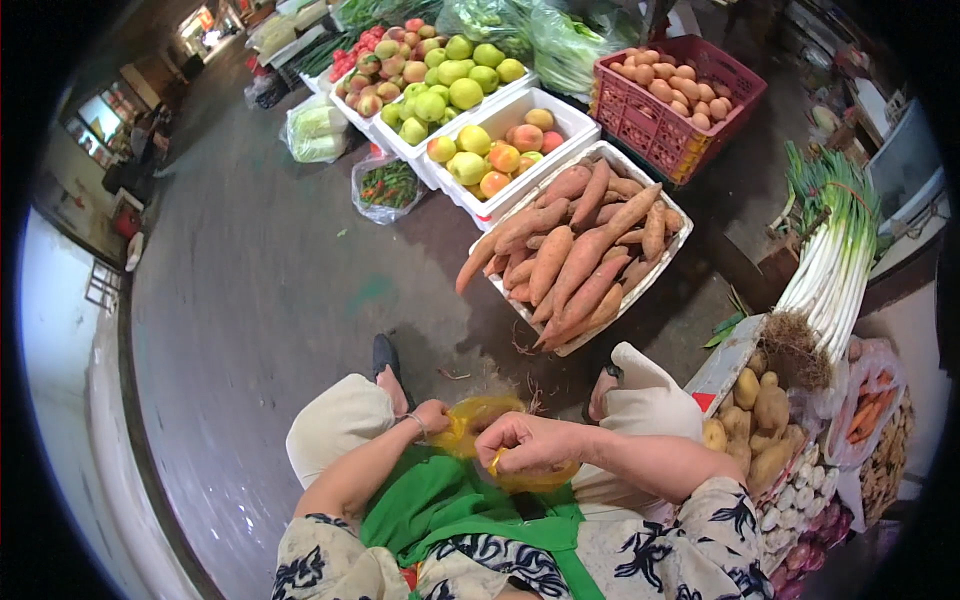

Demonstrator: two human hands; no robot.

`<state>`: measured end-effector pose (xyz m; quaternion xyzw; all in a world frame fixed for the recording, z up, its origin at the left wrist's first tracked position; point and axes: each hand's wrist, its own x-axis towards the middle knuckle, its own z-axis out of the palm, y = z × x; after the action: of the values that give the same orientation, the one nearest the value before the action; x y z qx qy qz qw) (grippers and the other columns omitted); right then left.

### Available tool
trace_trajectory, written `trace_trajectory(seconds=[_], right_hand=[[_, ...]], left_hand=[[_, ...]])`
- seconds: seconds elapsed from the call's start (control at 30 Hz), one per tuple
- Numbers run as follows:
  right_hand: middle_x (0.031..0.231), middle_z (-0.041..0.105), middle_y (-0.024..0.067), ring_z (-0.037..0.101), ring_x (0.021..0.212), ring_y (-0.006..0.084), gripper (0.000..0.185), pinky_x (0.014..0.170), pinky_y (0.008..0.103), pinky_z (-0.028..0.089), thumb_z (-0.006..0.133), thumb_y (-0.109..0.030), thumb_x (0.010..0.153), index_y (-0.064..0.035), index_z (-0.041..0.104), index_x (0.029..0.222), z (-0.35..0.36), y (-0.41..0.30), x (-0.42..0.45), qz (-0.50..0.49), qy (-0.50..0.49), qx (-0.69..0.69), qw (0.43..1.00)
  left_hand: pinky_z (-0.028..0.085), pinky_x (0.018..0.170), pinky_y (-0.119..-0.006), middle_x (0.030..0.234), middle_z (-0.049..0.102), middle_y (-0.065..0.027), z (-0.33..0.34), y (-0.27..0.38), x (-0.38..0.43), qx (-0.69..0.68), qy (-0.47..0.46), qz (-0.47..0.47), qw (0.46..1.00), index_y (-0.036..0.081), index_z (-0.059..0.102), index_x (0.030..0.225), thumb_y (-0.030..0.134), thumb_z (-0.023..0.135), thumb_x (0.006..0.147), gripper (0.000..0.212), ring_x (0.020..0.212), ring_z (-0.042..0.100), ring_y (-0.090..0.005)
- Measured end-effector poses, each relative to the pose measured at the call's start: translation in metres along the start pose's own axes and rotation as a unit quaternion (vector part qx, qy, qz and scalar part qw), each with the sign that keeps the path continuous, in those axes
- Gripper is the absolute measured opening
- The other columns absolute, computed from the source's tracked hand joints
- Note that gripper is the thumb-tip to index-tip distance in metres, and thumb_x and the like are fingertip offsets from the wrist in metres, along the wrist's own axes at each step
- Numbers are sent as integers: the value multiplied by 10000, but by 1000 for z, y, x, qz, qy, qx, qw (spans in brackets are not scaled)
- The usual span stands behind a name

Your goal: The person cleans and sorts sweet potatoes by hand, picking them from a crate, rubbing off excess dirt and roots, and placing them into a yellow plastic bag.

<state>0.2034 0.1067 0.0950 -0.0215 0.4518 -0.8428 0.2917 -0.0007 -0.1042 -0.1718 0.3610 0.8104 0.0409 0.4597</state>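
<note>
A translucent yellow plastic bag point(480, 411) spreads open between my two hands, over the green apron point(427, 487) on my lap. My left hand point(430, 420) grips its edge on the left. On the right, the fingers of my right hand point(517, 444) are closed around a bunched part of the bag, its thumb side up. Whether anything lies inside the bag cannot be told. Beyond my feet stands a white foam box point(679, 240) heaped with sweet potatoes point(581, 251); both hands are apart from it.
Foam boxes hold apples and peaches point(480, 154). Beside them is a red plastic crate point(645, 131) of eggs point(675, 86). Bagged chili peppers point(386, 187) lie on the concrete floor point(247, 300). To my right are scallions point(832, 247), potatoes point(761, 409), bagged carrots point(870, 405) and garlic point(799, 487).
</note>
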Motion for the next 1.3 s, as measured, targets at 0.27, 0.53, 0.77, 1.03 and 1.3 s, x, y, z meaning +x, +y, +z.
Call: trace_trajectory(seconds=[0.27,0.53,0.77,1.03,1.3], right_hand=[[689,515,-64,453,617,20,76,542,199,358,593,-123,784,-56,569,757,-19,-12,-26,-105,89,-93,986],[702,575,78,612,667,203,144,709,339,522,624,-109,741,-9,536,795,-51,-151,-128,-502,371,-281,729],[619,335,-71,277,471,19,181,792,250,420,587,-173,806,-27,507,876,-69,-252,-208,-492,302,-275,769],[739,496,-29,406,658,46,133,613,216,319,512,-127,748,-48,557,846,-196,-185,-232,-355,537,-331,690],[782,516,-51,440,697,35,168,623,194,378,598,-178,845,-27,577,917,-277,-136,-233,-130,522,-291,791]], left_hand=[[505,644,-259,855,690,-43,-111,92,-121,-518,31,2,855,-5,676,977,96,618,887,147,710,635,-128],[539,810,-314,1031,686,-86,-345,249,-138,-394,166,353,832,-6,642,1099,249,611,919,314,902,670,-170],[560,753,-281,1031,670,-86,-492,355,-54,-448,198,433,756,-19,616,1076,146,473,1007,229,875,675,-174],[508,709,-267,914,694,-81,-438,383,135,-337,371,374,780,-46,679,1048,126,651,876,244,785,626,-134],[463,615,-213,829,658,-4,-425,401,196,-264,324,364,832,-8,677,999,186,637,931,210,710,585,-75]])
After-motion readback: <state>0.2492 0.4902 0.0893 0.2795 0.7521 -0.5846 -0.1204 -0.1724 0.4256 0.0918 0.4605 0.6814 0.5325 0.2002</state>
